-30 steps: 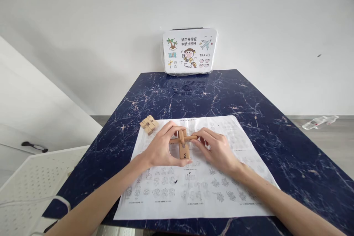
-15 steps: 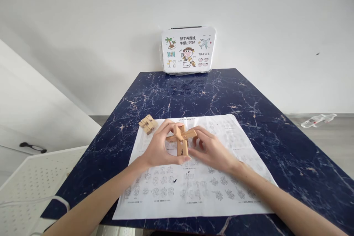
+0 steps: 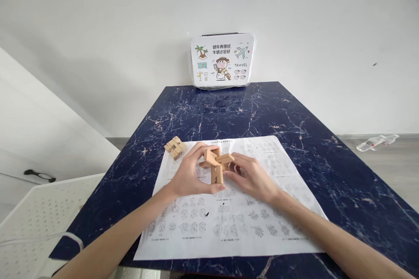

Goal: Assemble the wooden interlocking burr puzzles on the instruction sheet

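Note:
My left hand (image 3: pixel 189 176) and my right hand (image 3: pixel 253 178) both grip a wooden cross-shaped puzzle (image 3: pixel 215 165) just above a printed instruction sheet (image 3: pixel 229 222). The left thumb presses the puzzle's lower end and the left fingers curl over its top. The right fingers pinch the bar that sticks out to the right. A second, smaller wooden puzzle piece (image 3: pixel 175 146) lies on the table by the sheet's far left corner, a short way from my left hand.
The sheet lies on a dark blue marble-patterned table (image 3: pixel 294 139). A white cartoon-printed box (image 3: pixel 222 61) leans on the wall at the table's far edge. A white perforated surface (image 3: pixel 36 218) is at the lower left. A plastic bottle (image 3: pixel 376 141) lies on the floor at right.
The puzzle has been turned in my hands: its flat cross now shows tilted, with the bars bunched closer. Both hands stayed in place over the sheet.

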`<state>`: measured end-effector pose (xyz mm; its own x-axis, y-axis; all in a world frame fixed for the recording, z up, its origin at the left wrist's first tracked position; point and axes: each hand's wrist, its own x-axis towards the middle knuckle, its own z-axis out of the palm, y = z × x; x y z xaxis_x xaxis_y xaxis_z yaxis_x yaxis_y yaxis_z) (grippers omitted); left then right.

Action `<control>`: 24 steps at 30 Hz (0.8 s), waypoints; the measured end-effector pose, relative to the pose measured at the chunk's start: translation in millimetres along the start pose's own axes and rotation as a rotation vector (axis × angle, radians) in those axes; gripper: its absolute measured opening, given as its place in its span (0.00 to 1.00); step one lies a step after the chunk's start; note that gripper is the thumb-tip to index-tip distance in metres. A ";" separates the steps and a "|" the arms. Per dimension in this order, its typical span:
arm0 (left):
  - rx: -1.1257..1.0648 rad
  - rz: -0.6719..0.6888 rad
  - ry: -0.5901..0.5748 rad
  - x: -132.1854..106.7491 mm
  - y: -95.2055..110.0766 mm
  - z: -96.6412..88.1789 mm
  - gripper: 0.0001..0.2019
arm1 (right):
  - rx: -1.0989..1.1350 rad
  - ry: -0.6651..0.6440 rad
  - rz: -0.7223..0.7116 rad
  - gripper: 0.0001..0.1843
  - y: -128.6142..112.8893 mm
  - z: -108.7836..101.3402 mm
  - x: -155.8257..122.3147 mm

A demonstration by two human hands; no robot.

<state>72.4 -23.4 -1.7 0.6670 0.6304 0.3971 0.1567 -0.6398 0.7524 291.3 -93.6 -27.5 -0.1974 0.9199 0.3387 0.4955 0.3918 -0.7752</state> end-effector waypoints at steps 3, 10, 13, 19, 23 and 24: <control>0.006 0.005 0.006 1.2 1.2 -1.6 0.35 | -0.016 -0.004 -0.006 0.16 -1.2 -2.0 0.5; 0.058 -0.106 0.095 1.9 -4.8 -6.7 0.34 | 0.051 0.210 0.093 0.17 7.3 -8.4 3.9; 0.093 -0.170 0.156 1.5 -9.7 -7.2 0.33 | -0.015 0.304 0.162 0.19 18.0 -12.7 6.1; 0.176 -0.126 0.186 0.5 -11.4 -5.3 0.36 | -0.364 0.243 0.109 0.20 34.2 -11.7 2.8; 0.199 -0.096 0.132 -0.9 -7.5 -1.9 0.40 | -0.439 0.188 0.037 0.18 38.7 -5.9 -0.2; 0.204 -0.092 0.117 -1.2 -6.8 -1.1 0.41 | -0.448 0.183 0.024 0.17 39.3 -5.2 -0.4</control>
<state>69.7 -19.3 -6.8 0.5558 0.7294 0.3988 0.3646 -0.6451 0.6715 315.2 -78.6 -55.4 -0.0489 0.8951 0.4431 0.8217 0.2883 -0.4916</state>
